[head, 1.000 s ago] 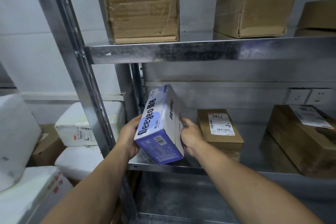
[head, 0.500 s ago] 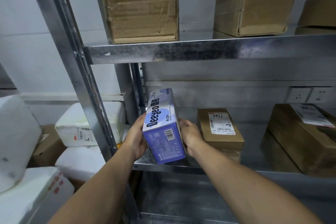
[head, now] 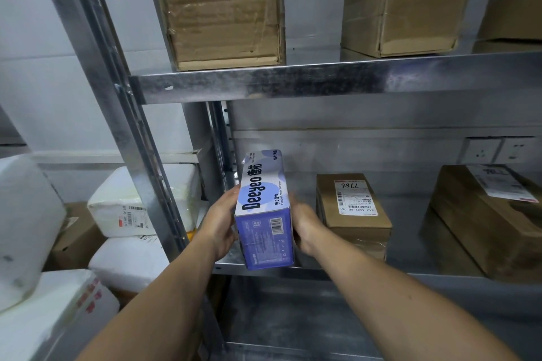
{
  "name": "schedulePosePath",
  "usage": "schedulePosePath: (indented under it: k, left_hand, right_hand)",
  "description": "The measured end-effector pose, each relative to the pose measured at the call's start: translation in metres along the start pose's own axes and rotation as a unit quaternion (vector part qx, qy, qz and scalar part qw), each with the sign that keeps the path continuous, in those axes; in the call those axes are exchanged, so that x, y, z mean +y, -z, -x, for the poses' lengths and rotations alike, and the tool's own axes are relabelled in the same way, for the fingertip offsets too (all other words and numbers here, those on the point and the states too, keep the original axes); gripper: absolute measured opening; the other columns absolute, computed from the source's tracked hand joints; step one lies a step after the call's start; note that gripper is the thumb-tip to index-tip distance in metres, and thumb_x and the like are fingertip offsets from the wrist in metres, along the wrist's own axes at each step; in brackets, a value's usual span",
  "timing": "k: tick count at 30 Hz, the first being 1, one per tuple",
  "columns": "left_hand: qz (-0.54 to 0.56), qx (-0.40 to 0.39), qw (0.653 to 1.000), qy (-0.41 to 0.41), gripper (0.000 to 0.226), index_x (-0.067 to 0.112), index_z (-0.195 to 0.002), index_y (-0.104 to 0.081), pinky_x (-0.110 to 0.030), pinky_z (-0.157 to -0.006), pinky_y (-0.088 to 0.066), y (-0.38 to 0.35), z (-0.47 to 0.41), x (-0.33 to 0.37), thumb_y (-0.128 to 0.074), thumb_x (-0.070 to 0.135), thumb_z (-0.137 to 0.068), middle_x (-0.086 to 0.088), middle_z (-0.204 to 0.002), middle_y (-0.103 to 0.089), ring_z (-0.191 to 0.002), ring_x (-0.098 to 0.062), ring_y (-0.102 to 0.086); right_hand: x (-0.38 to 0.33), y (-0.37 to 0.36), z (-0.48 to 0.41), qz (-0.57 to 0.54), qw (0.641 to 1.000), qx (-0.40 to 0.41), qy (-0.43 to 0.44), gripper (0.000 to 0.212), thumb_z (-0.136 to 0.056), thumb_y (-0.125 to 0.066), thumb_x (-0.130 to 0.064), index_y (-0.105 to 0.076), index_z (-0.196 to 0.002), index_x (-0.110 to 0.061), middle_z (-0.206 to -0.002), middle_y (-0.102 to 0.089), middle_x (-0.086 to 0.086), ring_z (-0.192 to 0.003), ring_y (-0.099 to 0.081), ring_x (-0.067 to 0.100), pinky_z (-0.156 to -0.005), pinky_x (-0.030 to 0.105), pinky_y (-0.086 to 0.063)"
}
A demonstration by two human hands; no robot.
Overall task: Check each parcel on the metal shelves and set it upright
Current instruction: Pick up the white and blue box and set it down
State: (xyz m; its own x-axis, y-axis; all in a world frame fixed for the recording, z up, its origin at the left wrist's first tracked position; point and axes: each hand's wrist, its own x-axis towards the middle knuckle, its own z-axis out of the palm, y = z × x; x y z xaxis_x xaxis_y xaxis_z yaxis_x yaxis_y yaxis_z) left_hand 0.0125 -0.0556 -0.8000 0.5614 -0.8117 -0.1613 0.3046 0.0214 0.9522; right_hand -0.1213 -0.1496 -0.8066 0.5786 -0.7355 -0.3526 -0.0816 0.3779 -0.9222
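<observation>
As left hand (head: 220, 224) and right hand (head: 306, 228) grip it, the purple box (head: 264, 208) stands on edge.

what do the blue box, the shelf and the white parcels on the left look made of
Blue box: thin printed card, slightly glossy, crisp folded edges.
Shelf: likely galvanised steel, mottled grey sheen with reflections.
White parcels: perhaps foam boxes or plastic wrap; matte, rounded corners, unclear.

Dim, cool light. Glare streaks the upper shelf edge (head: 322, 80); shadow beneath it. Right hand (head: 306, 224) below is motion-blurred. Shelf post (head: 117, 126) at its left bows.
</observation>
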Motion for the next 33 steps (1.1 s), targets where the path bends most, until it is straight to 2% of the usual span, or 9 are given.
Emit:
schedulePosePath:
  k: [2,4,8,13,18,22,25,29,33]
  left_hand:
    - [-0.004,0.002,1.0,0.0,0.031,0.026,-0.117,-0.072,-0.054,-0.109,-0.042,-0.001,0.0,0.0,-0.061,0.046,-0.095,-0.003,-0.114,-0.075,-0.117,-0.032,-0.066]
    - [-0.008,-0.001,1.0,-0.001,0.033,0.024,-0.118,-0.071,-0.053,-0.107,-0.043,-0.001,-0.001,-0.001,-0.062,0.045,-0.094,-0.004,-0.116,-0.075,-0.117,-0.032,-0.066]
    - [0.008,0.001,1.0,0.007,0.034,0.015,-0.119,-0.069,-0.047,-0.099,-0.049,0.001,-0.002,-0.003,-0.061,0.039,-0.096,-0.012,-0.118,-0.073,-0.104,-0.032,-0.069]
    - [0.019,0.007,0.999,0.05,0.045,0.014,-0.125,-0.067,-0.052,-0.111,-0.043,0.004,-0.001,-0.009,-0.055,0.047,-0.097,-0.01,-0.117,-0.074,-0.117,-0.034,-0.066]
    - [0.04,-0.005,0.997,0.068,0.042,0.012,-0.123,-0.069,-0.049,-0.099,-0.05,0.006,0.001,-0.006,-0.056,0.042,-0.098,-0.014,-0.119,-0.073,-0.113,-0.035,-0.067]
    - [0.031,-0.003,0.997,0.073,0.04,0.006,-0.122,-0.069,-0.052,-0.104,-0.049,0.011,0.002,-0.002,-0.055,0.033,-0.097,-0.018,-0.121,-0.071,-0.114,-0.039,-0.066]
    - [0.004,0.021,0.999,0.049,0.036,0.007,-0.116,-0.069,-0.046,-0.091,-0.055,0.013,0.003,0.003,-0.057,0.033,-0.095,-0.01,-0.111,-0.075,-0.101,-0.032,-0.07]
    - [-0.011,0.031,0.999,0.005,0.017,0.018,-0.105,-0.059,-0.031,-0.065,-0.049,0.014,0.002,0.01,-0.055,0.033,-0.099,-0.001,-0.106,-0.07,-0.083,-0.013,-0.065]
    - [-0.022,0.023,1.0,-0.001,0.025,0.017,-0.106,-0.054,-0.036,-0.074,-0.05,0.014,0.002,0.015,-0.049,0.042,-0.103,-0.003,-0.112,-0.074,-0.102,-0.015,-0.068]
  right_hand:
    - [0.0,0.001,0.0,0.005,1.0,0.0,0.0,0.052,-0.106,-0.037,-0.052,-0.071,-0.098,-0.014,-0.087,-0.079,0.005,-0.088,-0.076,0.026,-0.097,0.044,-0.056]
    - [-0.001,0.001,0.0,0.008,1.0,0.007,0.0,0.051,-0.106,-0.039,-0.053,-0.071,-0.095,-0.015,-0.085,-0.079,0.004,-0.086,-0.076,0.025,-0.085,0.037,-0.057]
    - [-0.006,0.003,0.003,0.033,0.999,0.013,0.001,0.049,-0.107,-0.039,-0.049,-0.068,-0.085,-0.017,-0.08,-0.077,0.0,-0.08,-0.073,0.019,-0.067,0.025,-0.048]
    - [-0.005,0.006,0.002,0.058,0.998,0.019,-0.005,0.047,-0.109,-0.037,-0.043,-0.069,-0.091,-0.014,-0.092,-0.078,0.006,-0.089,-0.073,0.023,-0.074,0.029,-0.051]
    - [-0.005,0.003,0.0,0.08,0.997,0.004,0.012,0.039,-0.108,-0.038,-0.035,-0.07,-0.097,-0.016,-0.093,-0.078,0.004,-0.082,-0.071,0.019,-0.072,0.028,-0.05]
    - [-0.013,0.001,0.001,0.055,0.998,-0.009,0.027,0.029,-0.106,-0.043,-0.031,-0.071,-0.106,-0.025,-0.087,-0.075,0.0,-0.077,-0.065,0.017,-0.072,0.029,-0.048]
    - [-0.02,0.002,0.0,0.05,0.998,-0.013,0.024,0.029,-0.106,-0.04,-0.021,-0.067,-0.112,-0.029,-0.093,-0.071,0.004,-0.086,-0.061,0.021,-0.08,0.034,-0.046]
    - [-0.023,0.004,-0.002,0.02,1.0,-0.003,0.022,0.028,-0.107,-0.04,-0.019,-0.065,-0.111,-0.029,-0.084,-0.069,0.003,-0.078,-0.059,0.022,-0.066,0.031,-0.045]
    - [-0.028,0.004,-0.002,0.012,0.999,-0.001,0.039,0.021,-0.107,-0.044,-0.027,-0.065,-0.109,-0.03,-0.09,-0.071,0.002,-0.085,-0.06,0.023,-0.064,0.031,-0.043]
